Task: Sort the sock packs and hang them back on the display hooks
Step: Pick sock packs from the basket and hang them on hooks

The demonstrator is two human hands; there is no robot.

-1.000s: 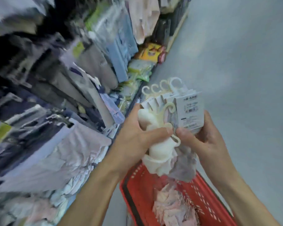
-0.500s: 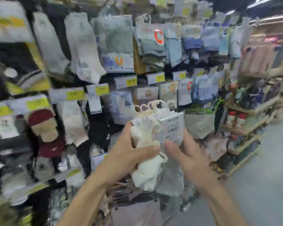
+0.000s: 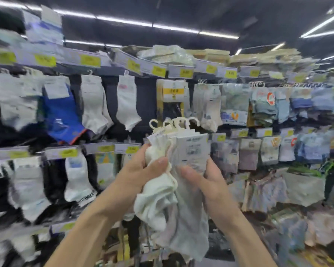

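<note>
I hold a bunch of several white and pale grey sock packs point(image 3: 174, 191) in front of the display wall. Their cream plastic hanger hooks point(image 3: 175, 123) fan out at the top, and a white card label point(image 3: 192, 149) faces me. My left hand point(image 3: 143, 176) grips the white socks from the left, thumb across the front. My right hand point(image 3: 208, 185) holds the grey socks and the label from the right. Behind hang rows of socks on display hooks point(image 3: 127, 74), among them white ankle socks point(image 3: 126, 101) and a blue sock point(image 3: 62, 116).
Yellow price tags point(image 3: 158, 71) run along the shelf rails. Folded packs point(image 3: 166, 53) are stacked on the top shelf. Blue and grey packaged socks point(image 3: 278, 105) fill the right side. A yellow-and-black pack point(image 3: 173, 95) hangs just above the held bunch.
My view has swung up from the red basket and the floor to the sock wall. Both hands have kept hold of the same bunch and raised it toward the display.
</note>
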